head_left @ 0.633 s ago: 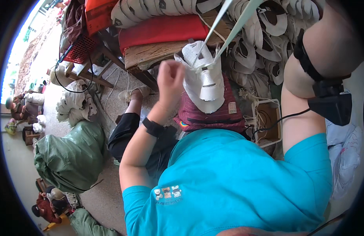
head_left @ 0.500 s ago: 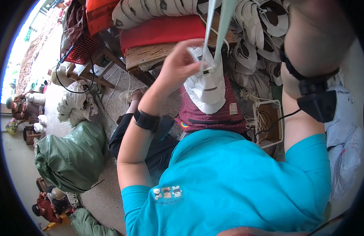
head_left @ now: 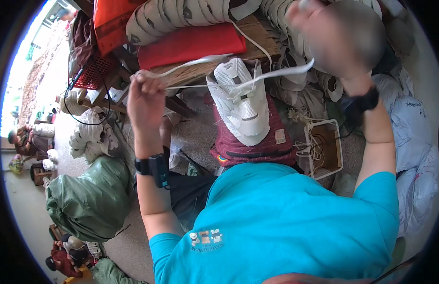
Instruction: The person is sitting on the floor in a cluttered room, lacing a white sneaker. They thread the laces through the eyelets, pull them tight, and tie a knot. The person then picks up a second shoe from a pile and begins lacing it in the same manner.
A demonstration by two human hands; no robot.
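A white shoe upper (head_left: pixel 243 102) with perforated panels lies on the maroon striped cloth over my lap, its toe pointing toward me. White shoelace (head_left: pixel 288 72) runs through its upper eyelets and stretches out to both sides. My left hand (head_left: pixel 147 92) is raised left of the shoe, fingers curled round lace strands; one runs straight to the shoe's left edge, another loops above it. My right hand (head_left: pixel 323 35) is up at the far right, smeared, so its fingers cannot be read. The right-hand stretch of lace reaches close beneath it.
Ahead is a wooden bench (head_left: pixel 262 40) with red cloth (head_left: pixel 193 47) and a row of nested white uppers (head_left: pixel 181 16). A white-rimmed bin (head_left: pixel 340 146) with cords stands right of my lap. Green sacks (head_left: pixel 89 196) lie left; white bags (head_left: pixel 411 137) right. Other people sit at far left.
My left hand has moved left from over the shoe, drawing lace out sideways. My right hand has swung lower at the far right. The laces now spread sideways rather than upward.
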